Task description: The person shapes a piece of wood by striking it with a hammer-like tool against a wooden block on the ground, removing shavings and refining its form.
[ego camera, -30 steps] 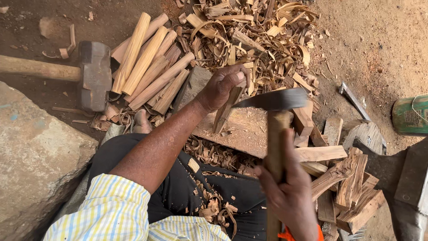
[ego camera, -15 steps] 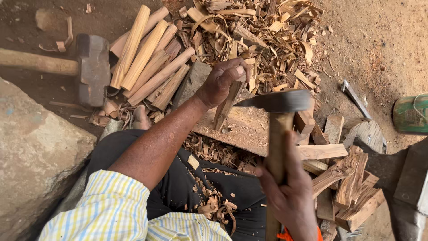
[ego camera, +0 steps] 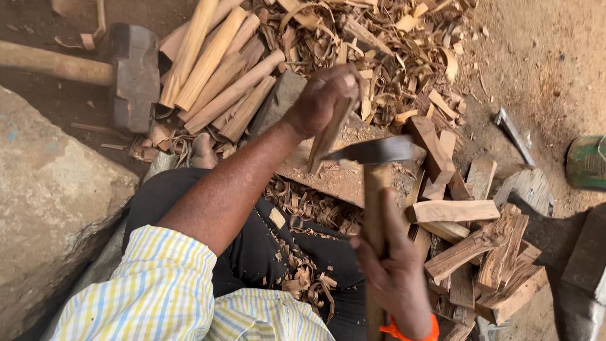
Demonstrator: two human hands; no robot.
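The left hand [ego camera: 322,101] is closed around the top end of a narrow wooden stick [ego camera: 328,136], fingers wrapped tight over it so that only the lower part of the stick shows below the fist. The stick stands tilted, its lower end resting on a flat wooden block [ego camera: 334,180] that lies on the ground in front of the person's knees.

The right hand [ego camera: 398,278] grips the wooden handle of a hatchet [ego camera: 375,155] low down, near the body, fingers curled fully round the handle with the thumb over the near side. An orange band sits at that wrist. The hatchet's grey metal head is at the far end of the handle, its thin edge pointing left and meeting the side of the stick just below the left hand's fingers.

Left and far, a row of peeled pale sticks [ego camera: 218,69] lies side by side, and beside them a sledgehammer [ego camera: 129,76] rests on the dirt with its handle running off to the left. A large stone [ego camera: 50,202] fills the near left. Far of the block lies a heap of curled shavings [ego camera: 372,44]. To the right is a pile of rough split wood pieces [ego camera: 480,246]. More shavings lie in the person's dark lap.
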